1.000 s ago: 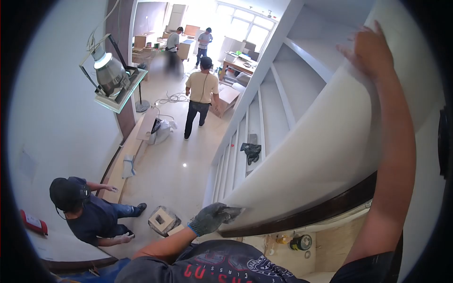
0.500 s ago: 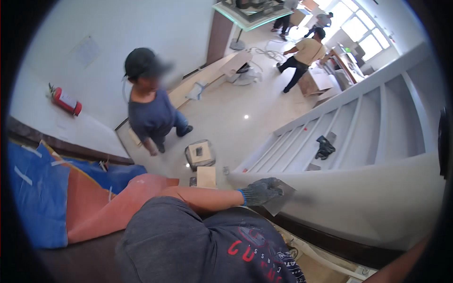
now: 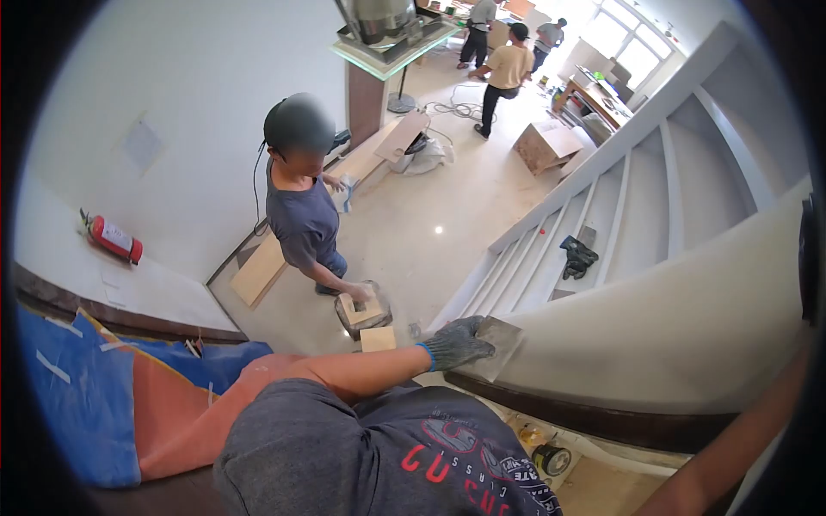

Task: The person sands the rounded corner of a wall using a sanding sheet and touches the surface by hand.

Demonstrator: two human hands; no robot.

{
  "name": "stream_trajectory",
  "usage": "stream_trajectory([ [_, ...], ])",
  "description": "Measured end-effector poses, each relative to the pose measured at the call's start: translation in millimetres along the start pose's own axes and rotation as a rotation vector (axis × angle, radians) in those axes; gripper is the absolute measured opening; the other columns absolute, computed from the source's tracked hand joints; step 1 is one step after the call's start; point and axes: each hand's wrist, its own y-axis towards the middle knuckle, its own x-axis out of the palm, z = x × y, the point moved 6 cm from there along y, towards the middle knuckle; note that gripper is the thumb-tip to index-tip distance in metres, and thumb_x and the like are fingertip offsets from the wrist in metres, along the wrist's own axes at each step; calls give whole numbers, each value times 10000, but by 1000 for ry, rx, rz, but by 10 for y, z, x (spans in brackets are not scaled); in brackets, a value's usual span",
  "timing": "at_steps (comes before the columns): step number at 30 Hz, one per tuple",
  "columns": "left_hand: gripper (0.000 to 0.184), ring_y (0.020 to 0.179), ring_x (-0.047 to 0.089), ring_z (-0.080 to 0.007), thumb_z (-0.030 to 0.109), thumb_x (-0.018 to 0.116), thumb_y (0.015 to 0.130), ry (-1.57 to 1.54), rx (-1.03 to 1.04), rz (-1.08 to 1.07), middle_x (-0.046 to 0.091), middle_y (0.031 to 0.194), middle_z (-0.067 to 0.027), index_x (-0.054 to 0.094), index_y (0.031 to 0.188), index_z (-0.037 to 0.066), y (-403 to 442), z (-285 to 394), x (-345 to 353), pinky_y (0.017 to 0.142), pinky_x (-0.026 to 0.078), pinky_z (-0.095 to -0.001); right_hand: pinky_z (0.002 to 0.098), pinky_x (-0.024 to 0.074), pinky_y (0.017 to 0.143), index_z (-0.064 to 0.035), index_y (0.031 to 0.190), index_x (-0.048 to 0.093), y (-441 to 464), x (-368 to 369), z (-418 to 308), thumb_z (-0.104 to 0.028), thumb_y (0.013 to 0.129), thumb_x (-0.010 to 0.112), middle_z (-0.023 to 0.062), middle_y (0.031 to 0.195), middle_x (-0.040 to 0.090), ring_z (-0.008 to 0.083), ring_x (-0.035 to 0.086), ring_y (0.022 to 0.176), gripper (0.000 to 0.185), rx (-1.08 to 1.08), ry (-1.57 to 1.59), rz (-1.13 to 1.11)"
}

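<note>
My left hand (image 3: 458, 346), in a grey knit glove with a blue cuff, grips a flat metal scraper blade (image 3: 502, 347). The blade lies against or just over the end of a curved white panel (image 3: 645, 340), above its dark bottom edge; exact contact cannot be told. My right forearm (image 3: 731, 447) crosses the lower right corner, its hand outside the picture. Behind the panel's upper edge, a dark glove (image 3: 577, 257) rests between white ribs (image 3: 613, 202), beside another grey flat blade (image 3: 587, 235).
A co-worker (image 3: 303, 206) stands left, one hand at a pale square board (image 3: 360, 304) on a dark container. Red fire extinguisher (image 3: 116, 240) and blue sheeting (image 3: 73, 391) are at left. A glass-topped stand (image 3: 396, 56), a box (image 3: 547, 146) and other people are farther back.
My left hand and the scraper have shifted a little left along the panel. The near co-worker has turned and reached down to the board. The co-worker in yellow has moved farther off.
</note>
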Motion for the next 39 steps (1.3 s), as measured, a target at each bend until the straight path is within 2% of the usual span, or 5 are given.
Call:
stream_trajectory([
  [7,590,1041,663,-138,192,822,923,-114,188,-424,745,1143,-73,616,1460,62,297,-45,378,951,558,-322,683,155,1270,15,1692,9,-798,44,12,-718,922,652,333,1743,4,519,90,1609,1242,-54,3,-122],
  [17,256,1046,716,-314,270,584,1014,1005,23,-307,780,1134,-48,783,1158,199,-4,-3437,-417,929,559,-430,492,306,1230,23,1557,399,-1809,-69,220,-450,1020,688,255,1582,417,383,423,1460,772,-171,238,-161],
  [20,388,1107,705,-368,383,655,941,321,-414,-241,739,1208,-225,737,1222,130,-87,-2765,-50,964,554,-480,475,312,1231,28,1548,433,-2016,-121,-116,-410,1023,713,255,1576,451,376,452,1452,739,-102,295,-119],
  [33,305,1053,719,-348,245,741,917,256,212,-667,754,1153,-179,767,1191,114,451,-673,975,931,562,-428,571,145,1310,-30,1681,212,-2818,-397,-570,-375,887,862,299,1741,130,474,81,1627,1082,3,298,-422],
  [39,230,914,689,-342,227,729,926,491,937,-549,688,953,-148,742,1106,84,170,1656,965,818,564,-468,588,398,1181,-56,1643,347,-3566,-1073,-1053,-206,776,893,246,1521,534,457,459,1463,1035,-312,626,-1147],
])
